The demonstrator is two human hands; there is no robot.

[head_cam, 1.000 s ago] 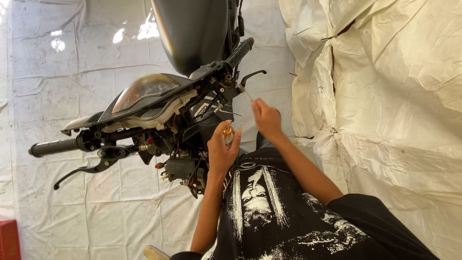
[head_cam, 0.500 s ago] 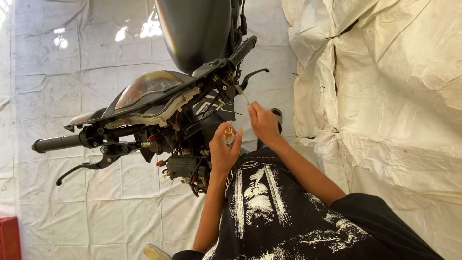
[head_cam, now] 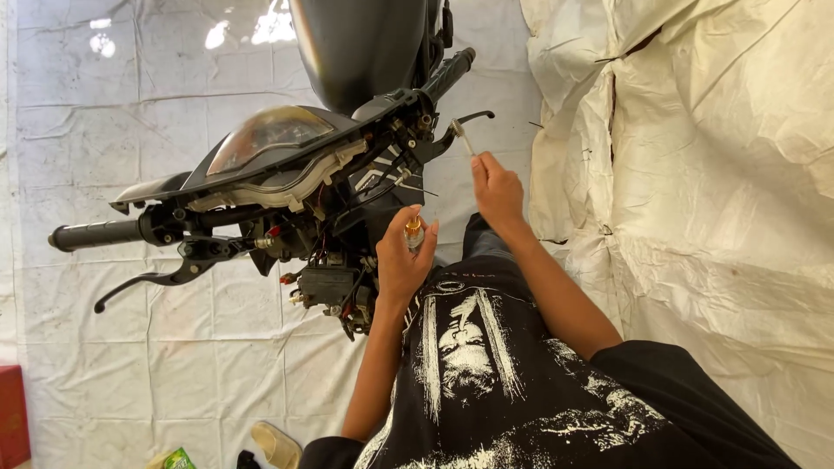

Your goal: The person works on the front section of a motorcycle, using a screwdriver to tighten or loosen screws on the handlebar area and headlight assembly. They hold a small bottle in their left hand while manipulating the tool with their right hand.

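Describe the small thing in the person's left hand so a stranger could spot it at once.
Start at the black motorcycle with its front panels stripped off. Just right of its exposed wiring, the left hand is raised, and pinched at its fingertips is a small amber-yellow piece with a metallic end. Its warm yellow colour sets it apart from the thin silvery rod that the right hand holds higher up.
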